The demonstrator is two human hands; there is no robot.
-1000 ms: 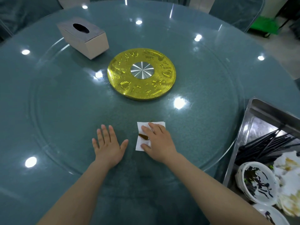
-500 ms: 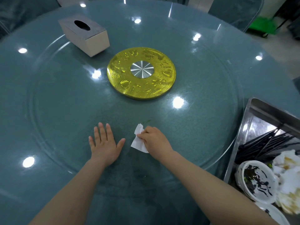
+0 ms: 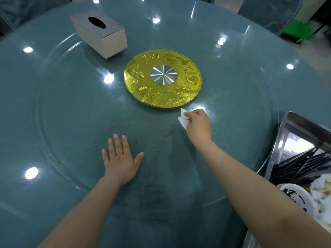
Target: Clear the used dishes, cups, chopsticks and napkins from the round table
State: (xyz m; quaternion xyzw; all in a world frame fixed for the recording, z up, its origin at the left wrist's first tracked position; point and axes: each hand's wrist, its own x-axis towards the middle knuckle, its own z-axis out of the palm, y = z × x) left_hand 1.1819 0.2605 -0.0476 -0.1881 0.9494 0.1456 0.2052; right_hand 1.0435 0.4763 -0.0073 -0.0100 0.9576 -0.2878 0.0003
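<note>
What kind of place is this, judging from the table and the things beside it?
Probably a restaurant dining room. The big round table carries a glass turntable on a gold hub, and a metal bin beside it holds many black chopsticks and used dishes.

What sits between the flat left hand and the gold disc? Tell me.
Nothing stands there: in the head view only bare glass turntable with faint smears separates the left hand from the gold disc. The right hand, pinching the napkin, is off to the right.
</note>
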